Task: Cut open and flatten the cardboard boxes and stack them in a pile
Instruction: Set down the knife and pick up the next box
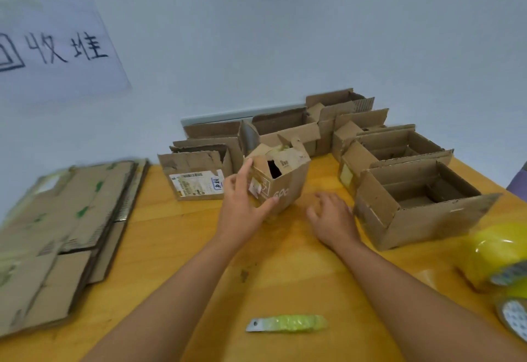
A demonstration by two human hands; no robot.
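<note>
A small brown cardboard box [288, 179] with torn top flaps stands in the middle of the wooden table [176, 247]. My left hand [242, 204] grips its near left corner, thumb on the front face and fingers up the left side. My right hand [333, 219] hovers just right of the box with fingers loosely spread, holding nothing. A pile of flattened cardboard [62, 233] lies at the table's left. A blade wrapped in yellow-green tape [288, 323] lies on the table near me, between my forearms.
Several open boxes line the back and right: one with a shipping label [196, 176], two larger ones at right [422, 202]. Yellow tape rolls [496, 256] sit at the right edge. A paper sign [57, 48] hangs on the wall.
</note>
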